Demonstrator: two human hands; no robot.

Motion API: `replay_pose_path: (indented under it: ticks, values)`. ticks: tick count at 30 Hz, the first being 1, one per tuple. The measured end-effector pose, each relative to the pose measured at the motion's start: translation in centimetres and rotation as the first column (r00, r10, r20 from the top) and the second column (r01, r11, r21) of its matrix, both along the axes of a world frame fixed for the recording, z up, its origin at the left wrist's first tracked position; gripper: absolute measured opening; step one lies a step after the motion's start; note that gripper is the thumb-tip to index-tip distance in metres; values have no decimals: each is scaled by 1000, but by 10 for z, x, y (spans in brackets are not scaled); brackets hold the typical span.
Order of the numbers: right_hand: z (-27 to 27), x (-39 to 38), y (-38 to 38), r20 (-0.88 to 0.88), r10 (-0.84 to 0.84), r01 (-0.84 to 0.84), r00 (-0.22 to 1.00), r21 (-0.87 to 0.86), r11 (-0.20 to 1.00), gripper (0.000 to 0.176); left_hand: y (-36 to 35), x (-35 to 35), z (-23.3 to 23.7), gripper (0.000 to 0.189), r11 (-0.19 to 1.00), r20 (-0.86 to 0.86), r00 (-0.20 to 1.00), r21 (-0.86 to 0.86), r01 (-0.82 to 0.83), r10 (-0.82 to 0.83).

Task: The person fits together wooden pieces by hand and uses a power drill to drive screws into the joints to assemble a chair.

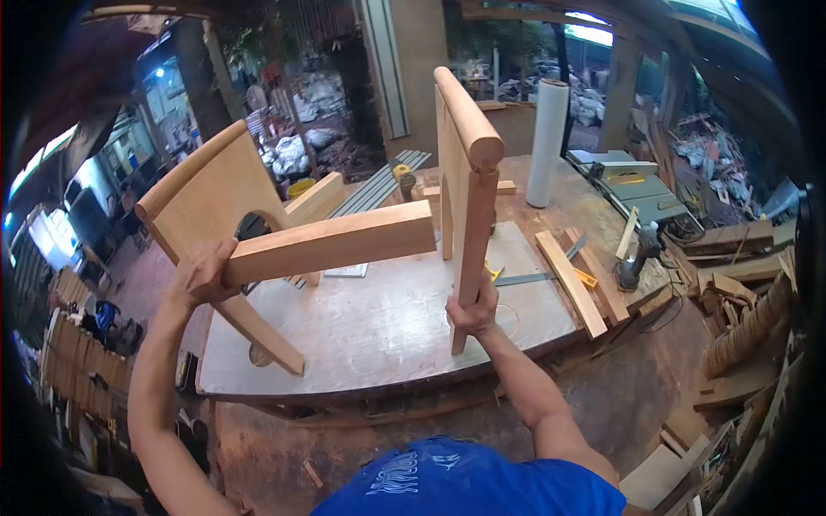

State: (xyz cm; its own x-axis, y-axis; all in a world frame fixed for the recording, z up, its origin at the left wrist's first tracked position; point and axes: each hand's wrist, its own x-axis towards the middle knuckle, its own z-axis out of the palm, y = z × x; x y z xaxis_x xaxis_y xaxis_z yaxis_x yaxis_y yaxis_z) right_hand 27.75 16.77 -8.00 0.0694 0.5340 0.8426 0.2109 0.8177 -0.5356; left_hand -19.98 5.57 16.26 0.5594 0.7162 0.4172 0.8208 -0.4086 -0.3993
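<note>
My left hand [205, 273] is wrapped round the left end of a thick wooden rail [335, 241], where it meets the left wooden side frame [211, 189]. That frame has a rounded top bar and leans outward. The rail's right end stops a little short of the right wooden side frame [469, 206]. My right hand [474, 311] grips the lower part of that frame's front leg, its fingers closed round it. Both frames stand on a pale work board [370, 318].
Wooden strips [571, 284], a yellow-handled square [585, 278] and a cordless drill [638, 258] lie at the right. Behind are a white roll [546, 142], metal channels [379, 185], a yellow tool [403, 176] and a table saw [632, 185]. Scrap wood [731, 292] is piled far right.
</note>
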Motion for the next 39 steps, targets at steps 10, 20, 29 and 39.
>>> replay_pose_path:
  ticks: [10,20,29,39]
  values:
    - [-5,-6,5,45,179,-169,983,-179,969,80,-20,22,-28,84,992,3,997,98,77,-78]
    - [1,-5,-1,62,161,-142,985,-237,961,76,-24,135,-9,82,995,170,984,-89,-43,57]
    - [8,-23,-14,69,-8,9,998,-18,1000,87,26,294,-11,63,987,325,935,-28,156,-138]
    - [5,-5,-11,52,179,-180,983,31,983,101,30,328,-4,64,979,402,910,-200,-23,103]
